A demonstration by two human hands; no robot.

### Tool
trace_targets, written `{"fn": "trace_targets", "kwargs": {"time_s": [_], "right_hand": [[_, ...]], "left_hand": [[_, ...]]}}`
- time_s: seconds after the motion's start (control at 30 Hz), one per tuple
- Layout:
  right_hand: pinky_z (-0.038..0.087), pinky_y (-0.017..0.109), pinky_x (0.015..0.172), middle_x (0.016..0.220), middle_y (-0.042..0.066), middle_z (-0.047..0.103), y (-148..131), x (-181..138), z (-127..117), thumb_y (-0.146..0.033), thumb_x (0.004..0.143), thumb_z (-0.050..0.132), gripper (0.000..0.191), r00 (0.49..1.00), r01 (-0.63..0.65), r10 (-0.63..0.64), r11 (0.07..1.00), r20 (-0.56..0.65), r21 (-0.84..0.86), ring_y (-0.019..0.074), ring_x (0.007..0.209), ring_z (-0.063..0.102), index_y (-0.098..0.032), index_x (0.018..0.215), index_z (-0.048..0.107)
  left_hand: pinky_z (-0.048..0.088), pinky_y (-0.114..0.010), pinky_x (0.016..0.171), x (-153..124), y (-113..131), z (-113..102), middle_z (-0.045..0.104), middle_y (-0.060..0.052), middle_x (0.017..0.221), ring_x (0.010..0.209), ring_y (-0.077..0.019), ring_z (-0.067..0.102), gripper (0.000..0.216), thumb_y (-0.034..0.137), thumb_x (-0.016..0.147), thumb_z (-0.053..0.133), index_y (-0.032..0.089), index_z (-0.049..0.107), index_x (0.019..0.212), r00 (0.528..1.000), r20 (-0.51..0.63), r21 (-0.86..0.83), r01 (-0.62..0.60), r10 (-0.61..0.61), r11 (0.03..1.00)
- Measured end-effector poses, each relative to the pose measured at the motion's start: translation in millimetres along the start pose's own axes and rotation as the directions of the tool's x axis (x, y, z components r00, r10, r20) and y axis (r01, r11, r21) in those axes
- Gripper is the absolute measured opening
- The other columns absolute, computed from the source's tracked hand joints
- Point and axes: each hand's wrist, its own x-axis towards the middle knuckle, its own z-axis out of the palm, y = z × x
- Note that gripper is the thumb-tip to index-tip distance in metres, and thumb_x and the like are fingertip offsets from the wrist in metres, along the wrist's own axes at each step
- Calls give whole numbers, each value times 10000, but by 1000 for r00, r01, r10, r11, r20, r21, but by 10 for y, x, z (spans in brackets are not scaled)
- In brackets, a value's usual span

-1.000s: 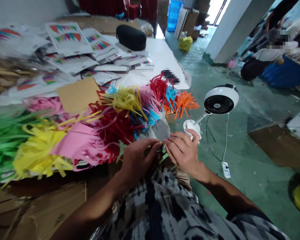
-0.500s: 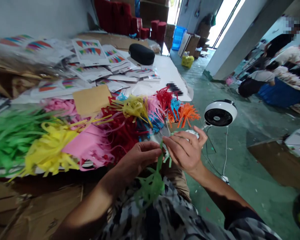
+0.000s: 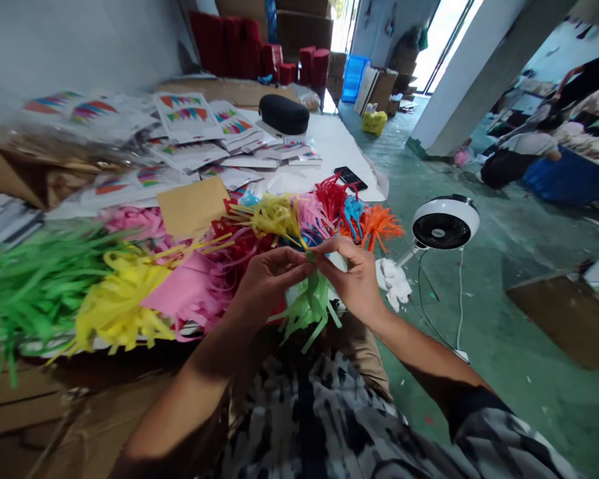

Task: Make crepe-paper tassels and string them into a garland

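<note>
Green floor [image 3: 494,286] and a white worktop [image 3: 324,136] crowded with coloured paper surround me in a daylit workroom. At the centre, just in front of my body, my left hand [image 3: 274,276] and right hand [image 3: 357,279] meet, fingers pointing toward each other. Thumb and forefinger of each pinch the narrow top of a green tassel [image 3: 307,306]; how firmly each one grips, I cannot tell. Its loose strips hang directly below my fingertips, fanning out toward my lap. So its long axis runs downward, roughly crosswise to the fingers that come in from either side. Neither hand is clearly nearer: the pinched neck sits between the two.

Just beyond my fingers, toward the far side, lies a bushy yellow bunch [image 3: 274,216], with an orange bunch [image 3: 381,227] to its right at the worktop's edge. To my left are a pink bunch [image 3: 184,286], a larger yellow bunch [image 3: 122,299] and, farthest left, a heap of green strips [image 3: 40,279]. Behind these rest a tan card [image 3: 194,206], a phone [image 3: 350,177], printed packets [image 3: 187,118] and a black case [image 3: 283,114]. Right of the worktop, a white fan [image 3: 444,225] stands on the floor; farther off, a person [image 3: 522,150] crouches beside a blue container [image 3: 569,176].
</note>
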Motion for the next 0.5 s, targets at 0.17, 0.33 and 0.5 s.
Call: {"fn": "trace_targets", "kwargs": {"time_s": [0.17,0.33,0.5], "right_hand": [[506,360,957,1118,25,727,93,-90,59,-284,986,660,229,988,-81,72,995,138,59,201,1059,677,-266,1214,681],[526,375,939,1086,31,754,248,-157,-16,-262,934,697,225,909,-118,141,990,391,-82,223,1023,698,-244,1158,704],[502,396,988,1165,54,743,72,9,-135,-326,970,693,235,965,0,30,993,260,-116,228,1112,679,-251,1193,707]], "left_hand": [[477,-213,661,26,-85,-105,724,7,752,667,-103,626,263,348,703,934,181,746,781,992,-107,-63,-66,59,996],[482,-202,664,20,-31,-221,714,17,751,669,-96,626,244,314,721,922,183,729,795,972,-189,-29,-144,136,989],[498,-228,714,-51,51,-155,725,-13,827,757,-133,643,245,341,729,906,173,734,771,981,-116,130,-142,157,981]]}}
